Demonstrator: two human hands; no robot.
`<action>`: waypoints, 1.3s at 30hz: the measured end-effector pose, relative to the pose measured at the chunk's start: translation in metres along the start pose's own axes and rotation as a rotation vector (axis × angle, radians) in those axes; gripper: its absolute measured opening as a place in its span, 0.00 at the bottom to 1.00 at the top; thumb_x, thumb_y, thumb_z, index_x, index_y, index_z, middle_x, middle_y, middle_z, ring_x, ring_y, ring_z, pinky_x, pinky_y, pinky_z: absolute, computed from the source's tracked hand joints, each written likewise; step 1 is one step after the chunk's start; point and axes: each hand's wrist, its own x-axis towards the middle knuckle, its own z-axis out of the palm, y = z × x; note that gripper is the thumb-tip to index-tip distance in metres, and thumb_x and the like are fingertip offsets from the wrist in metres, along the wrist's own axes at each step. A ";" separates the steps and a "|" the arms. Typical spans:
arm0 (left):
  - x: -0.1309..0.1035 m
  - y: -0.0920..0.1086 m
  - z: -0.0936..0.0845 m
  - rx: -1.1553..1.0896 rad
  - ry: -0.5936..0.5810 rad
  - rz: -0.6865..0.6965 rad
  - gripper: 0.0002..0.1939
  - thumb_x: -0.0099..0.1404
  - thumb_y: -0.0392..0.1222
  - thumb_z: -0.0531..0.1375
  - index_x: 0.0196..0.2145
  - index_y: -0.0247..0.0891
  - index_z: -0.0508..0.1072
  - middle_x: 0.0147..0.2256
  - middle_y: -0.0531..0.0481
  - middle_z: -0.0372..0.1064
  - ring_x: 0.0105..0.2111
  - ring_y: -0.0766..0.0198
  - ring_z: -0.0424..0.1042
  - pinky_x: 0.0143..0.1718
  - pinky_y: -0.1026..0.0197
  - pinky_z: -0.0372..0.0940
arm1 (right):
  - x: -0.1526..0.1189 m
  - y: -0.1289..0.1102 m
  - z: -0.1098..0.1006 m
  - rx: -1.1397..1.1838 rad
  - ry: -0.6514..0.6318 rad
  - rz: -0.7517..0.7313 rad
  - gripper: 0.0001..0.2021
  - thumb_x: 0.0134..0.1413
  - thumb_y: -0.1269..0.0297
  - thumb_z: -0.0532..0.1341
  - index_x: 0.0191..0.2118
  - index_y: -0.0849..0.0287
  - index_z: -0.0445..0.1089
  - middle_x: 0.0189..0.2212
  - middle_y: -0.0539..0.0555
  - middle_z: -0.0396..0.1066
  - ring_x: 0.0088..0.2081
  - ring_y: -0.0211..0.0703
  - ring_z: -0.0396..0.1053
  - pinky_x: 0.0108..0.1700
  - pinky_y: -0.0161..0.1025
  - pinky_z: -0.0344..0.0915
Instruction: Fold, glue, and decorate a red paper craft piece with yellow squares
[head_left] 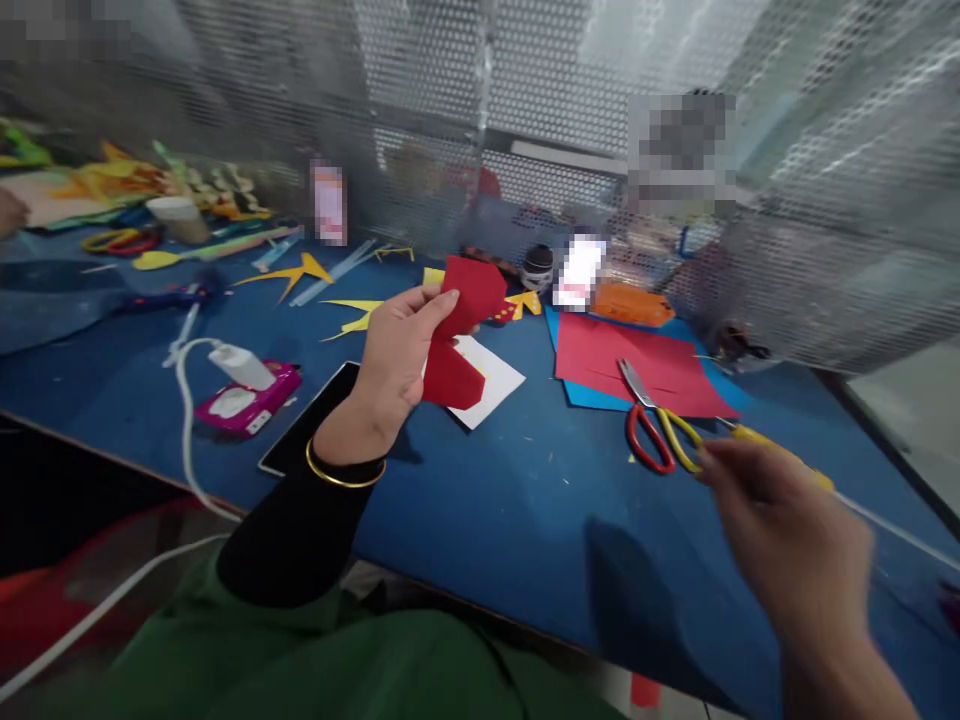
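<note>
My left hand (409, 345) pinches a piece of red paper (476, 290) with cut corners, raised above the table. Just below it, another red paper shape (456, 378) shows over a white sheet (491, 380); whether the two red parts join is hidden by my fingers. Over on the right, my right hand (780, 520) is slightly blurred, its fingers curled and closed at the yellow loop of the scissors (651, 420). The scissors have one red and one yellow handle, and their blades point away over red paper sheets (630, 355).
Blue paper (589, 395) lies under the red sheets. A yellow-handled tool (787, 455) is behind my right hand. A dark tablet (307, 420), a pink box with a white plug (247, 400) and yellow cut-outs (360, 315) lie leftward. Perforated metal panels (420, 110) close off the back.
</note>
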 end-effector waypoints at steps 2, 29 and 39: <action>0.006 0.004 -0.011 0.046 0.038 0.032 0.07 0.57 0.42 0.67 0.34 0.38 0.78 0.27 0.52 0.76 0.23 0.66 0.75 0.25 0.66 0.68 | -0.001 -0.032 0.022 0.231 -0.181 -0.237 0.11 0.60 0.51 0.60 0.38 0.49 0.76 0.30 0.52 0.79 0.29 0.47 0.76 0.32 0.43 0.68; -0.015 -0.009 -0.032 0.083 0.036 -0.187 0.13 0.60 0.48 0.69 0.39 0.39 0.79 0.33 0.48 0.79 0.28 0.60 0.78 0.27 0.62 0.73 | 0.084 -0.104 0.199 0.503 -0.575 -0.263 0.06 0.56 0.60 0.63 0.33 0.53 0.76 0.32 0.50 0.72 0.29 0.37 0.65 0.34 0.39 0.62; -0.014 -0.011 -0.031 0.100 0.041 -0.173 0.12 0.60 0.47 0.69 0.38 0.38 0.80 0.33 0.48 0.80 0.29 0.60 0.79 0.26 0.63 0.72 | 0.083 -0.104 0.201 0.494 -0.569 -0.311 0.04 0.54 0.64 0.63 0.32 0.56 0.75 0.32 0.51 0.72 0.29 0.36 0.66 0.34 0.39 0.61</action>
